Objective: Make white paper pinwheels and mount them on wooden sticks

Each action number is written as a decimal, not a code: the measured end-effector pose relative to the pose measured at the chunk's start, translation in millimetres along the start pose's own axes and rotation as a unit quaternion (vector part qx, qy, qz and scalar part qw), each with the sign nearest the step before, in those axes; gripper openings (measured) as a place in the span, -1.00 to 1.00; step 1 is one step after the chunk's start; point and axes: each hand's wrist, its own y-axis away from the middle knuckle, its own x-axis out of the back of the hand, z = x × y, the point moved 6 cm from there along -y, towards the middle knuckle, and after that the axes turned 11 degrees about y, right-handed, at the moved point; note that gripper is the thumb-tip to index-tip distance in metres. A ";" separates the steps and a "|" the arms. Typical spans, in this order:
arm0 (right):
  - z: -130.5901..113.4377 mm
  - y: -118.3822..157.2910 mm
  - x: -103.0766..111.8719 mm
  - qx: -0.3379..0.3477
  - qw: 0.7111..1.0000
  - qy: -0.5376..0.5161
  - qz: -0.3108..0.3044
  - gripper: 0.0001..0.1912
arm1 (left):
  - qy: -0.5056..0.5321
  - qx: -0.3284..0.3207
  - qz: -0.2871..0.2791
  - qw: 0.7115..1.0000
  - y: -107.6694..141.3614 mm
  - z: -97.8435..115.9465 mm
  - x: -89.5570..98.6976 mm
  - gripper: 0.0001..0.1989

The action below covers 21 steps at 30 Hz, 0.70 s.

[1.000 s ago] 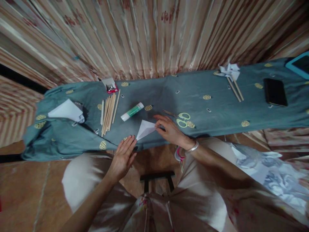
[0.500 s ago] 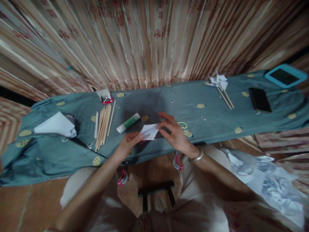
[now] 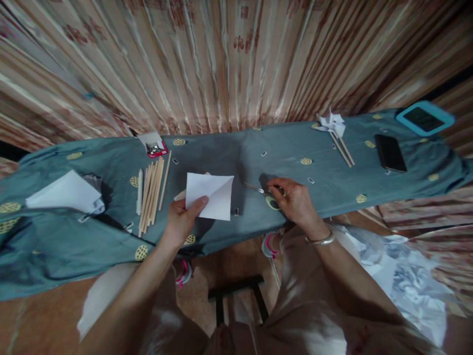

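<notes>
A square sheet of white paper with a diagonal crease lies between the thumb and fingers of my left hand. Behind it the glue stick is almost wholly covered, only its pale end peeking out. My right hand has its fingers closed at the yellow-green handles of a pair of scissors. The blades point left along the cloth, and part of the handles is hidden by the hand.
Left of the paper lie several wooden sticks and a small red-and-white box of metal pieces. A white paper stack is farther left. Paper pinwheels on sticks, a black phone and a blue-framed tablet sit right.
The folded paper has been opened out into a square and stays in my left hand. My right hand has left the paper and moved right onto the scissors.
</notes>
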 end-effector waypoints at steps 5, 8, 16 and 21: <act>18.2 9.2 -8.6 0.028 0.984 0.139 -0.105 -0.74 | -0.015 -0.058 0.037 0.997 -6.1 27.6 4.1 -0.61; 18.7 10.8 -15.3 0.034 0.974 0.189 -0.121 -0.62 | -0.036 -0.090 0.027 0.995 -15.0 43.6 -5.9 -0.66; -4.4 4.2 -17.0 0.033 0.988 0.113 -0.098 -0.59 | -0.012 -0.120 0.026 0.992 -27.7 33.4 -5.3 -0.68; -10.8 -3.6 -36.5 -0.128 0.933 -0.310 -0.128 -0.63 | -0.013 -0.101 0.048 0.994 -35.2 26.1 9.2 -0.69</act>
